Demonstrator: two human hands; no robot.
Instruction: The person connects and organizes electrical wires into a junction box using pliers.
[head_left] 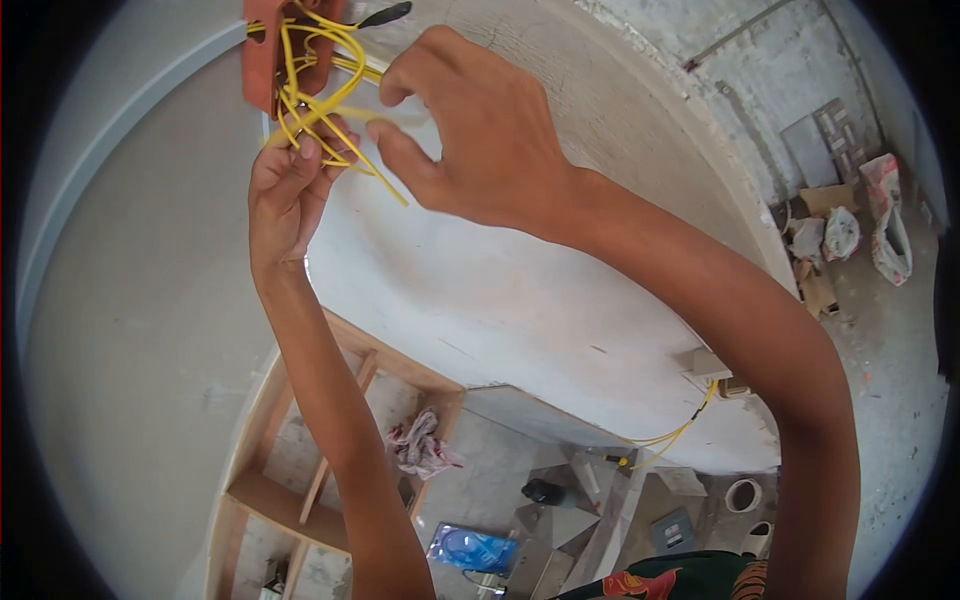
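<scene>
Yellow wires (345,60) come out of an orange-red box (262,55) at the top left and loop in a loose bundle. My left hand (290,190) pinches the lower part of these wires just under the box. To its right, my right hand (480,130) is raised with thumb and index finger apart, nothing between them. A yellow wire end (395,195) points down between the two hands. A black-tipped piece (385,14) sticks out beside the box.
Below are a wooden frame (330,470) with a crumpled bag (425,445), a blue package (470,548) and a black object (543,491). More yellow wires (690,425) hang from a wall box (710,365). Bags and debris (840,235) lie at right.
</scene>
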